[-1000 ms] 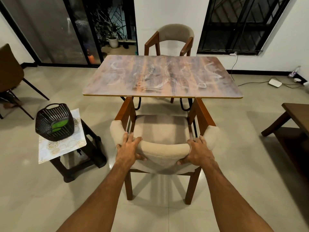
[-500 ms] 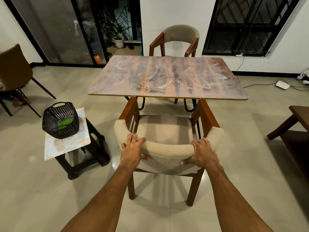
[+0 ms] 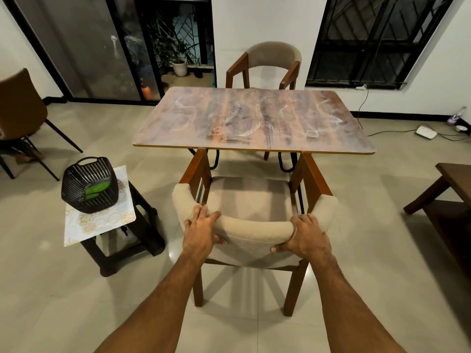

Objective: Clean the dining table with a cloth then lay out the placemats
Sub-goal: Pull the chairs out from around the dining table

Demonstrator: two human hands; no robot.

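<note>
**Grip holds while the view drifts**

Everything sits slightly further right in the view than a second ago, and the grip has not changed. Left hand (image 3: 201, 233) and right hand (image 3: 305, 238) each curl round the backrest of the beige-padded wooden armchair (image 3: 254, 229), fingers over the top and thumbs on its near face. Its arm fronts reach just under the near edge of the rectangular wood-grain dining table (image 3: 254, 118), whose top is streaked with white smears. On the dark stool (image 3: 149, 226) to the left lies a pale gold-patterned placemat (image 3: 102, 222). A black woven plastic basket (image 3: 84, 179) stands on it, with a bright green item (image 3: 96, 187) inside.
</note>
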